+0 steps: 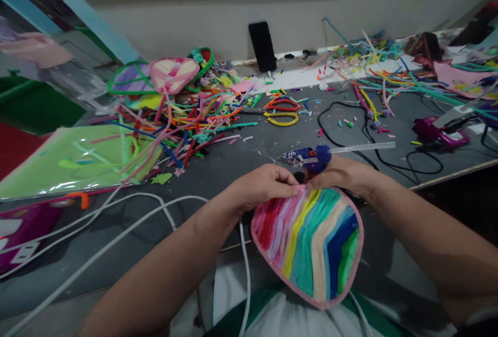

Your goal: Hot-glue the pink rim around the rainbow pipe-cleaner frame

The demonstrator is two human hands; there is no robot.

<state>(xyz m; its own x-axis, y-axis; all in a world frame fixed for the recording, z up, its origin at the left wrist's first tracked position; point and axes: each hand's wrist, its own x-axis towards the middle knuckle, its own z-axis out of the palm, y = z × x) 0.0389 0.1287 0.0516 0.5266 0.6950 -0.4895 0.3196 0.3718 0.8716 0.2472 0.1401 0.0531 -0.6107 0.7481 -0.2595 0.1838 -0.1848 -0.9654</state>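
Note:
A heart-like panel (311,243) with rainbow stripes and a pink fuzzy border hangs over the table's front edge, its point toward my body. My left hand (268,184) is closed, pinching the pink border at the panel's top. My right hand (344,173) is closed around a blue hot glue gun (311,159), whose handle is mostly hidden. Its fingertips also touch the pink border beside my left fingers. The gun's nozzle points left, and a clear glue stick (363,147) sticks out of its back.
Pipe cleaners (194,114) lie heaped at left, near finished heart shapes (174,74). Scissors (282,112) rest mid-table. A phone (262,46) leans on the wall. A green-sheeted plastic packet (78,155) and white cables (155,197) lie left; a purple glue gun (439,132) lies right.

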